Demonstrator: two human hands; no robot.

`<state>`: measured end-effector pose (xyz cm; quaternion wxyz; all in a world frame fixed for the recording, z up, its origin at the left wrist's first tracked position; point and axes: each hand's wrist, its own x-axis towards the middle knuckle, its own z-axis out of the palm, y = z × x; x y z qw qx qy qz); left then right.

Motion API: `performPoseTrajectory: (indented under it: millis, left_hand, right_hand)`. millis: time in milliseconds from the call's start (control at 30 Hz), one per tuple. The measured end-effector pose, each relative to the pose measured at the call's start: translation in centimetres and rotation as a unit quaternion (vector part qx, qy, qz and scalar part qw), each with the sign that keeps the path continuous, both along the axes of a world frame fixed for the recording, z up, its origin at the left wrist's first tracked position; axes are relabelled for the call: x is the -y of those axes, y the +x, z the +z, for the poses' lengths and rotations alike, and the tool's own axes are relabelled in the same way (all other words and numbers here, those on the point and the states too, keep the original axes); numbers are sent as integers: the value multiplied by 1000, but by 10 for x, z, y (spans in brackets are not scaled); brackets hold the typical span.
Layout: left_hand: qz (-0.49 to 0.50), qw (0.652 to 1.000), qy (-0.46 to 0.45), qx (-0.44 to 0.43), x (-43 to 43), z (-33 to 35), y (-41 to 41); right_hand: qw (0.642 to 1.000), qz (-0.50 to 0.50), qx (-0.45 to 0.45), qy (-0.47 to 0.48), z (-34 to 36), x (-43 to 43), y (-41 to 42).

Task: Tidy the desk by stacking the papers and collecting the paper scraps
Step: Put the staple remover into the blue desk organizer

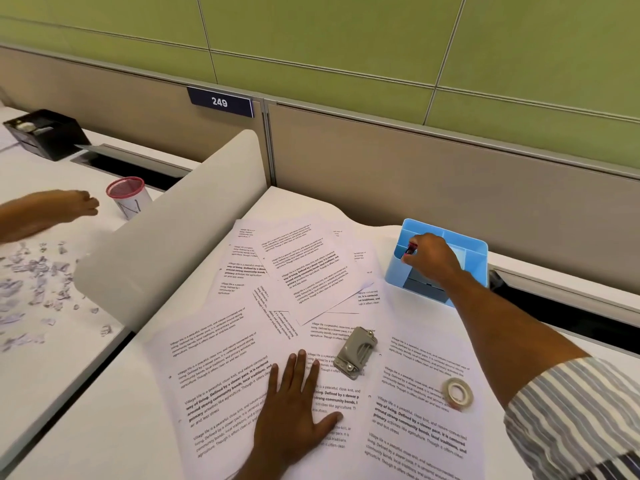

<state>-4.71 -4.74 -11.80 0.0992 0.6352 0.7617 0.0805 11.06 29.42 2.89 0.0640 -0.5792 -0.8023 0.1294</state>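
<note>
Several printed white papers (304, 278) lie spread and overlapping across the desk in front of me. My left hand (294, 414) rests flat on the near sheets, fingers straight and spread. My right hand (427, 254) reaches over the blue desk organizer (474, 251) at the back right and pinches a small red and dark object (411, 248) at one of its compartments. A heap of small paper scraps (38, 278) covers the neighbouring desk to the left, beyond the white divider (166, 237).
A grey hole punch (356, 351) and a roll of clear tape (458, 393) lie on the papers. On the left desk stand a red mesh cup (127, 195) and a black tape dispenser (45, 133). Another person's hand (52, 209) hovers there.
</note>
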Motion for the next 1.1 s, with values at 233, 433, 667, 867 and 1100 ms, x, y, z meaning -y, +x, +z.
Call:
performPoseTrajectory:
  millis: [233, 433, 667, 867, 1100]
  left_hand:
    - [3, 1000, -5, 6, 0, -1, 0]
    - [5, 1000, -2, 4, 0, 0, 0]
    - [4, 1000, -3, 0, 0, 1, 1]
    - [3, 1000, -2, -1, 1, 0, 1]
    - [-3, 1000, 4, -8, 1, 1, 1]
  right_hand:
    - [1000, 11, 5, -12, -5, -5, -4]
    - [999, 26, 20, -10, -12, -6, -3]
    - [1000, 24, 17, 2, -21, -4, -4]
    - [1000, 11, 4, 16, -29, 1, -1]
    - [996, -13, -31, 86, -31, 21, -4]
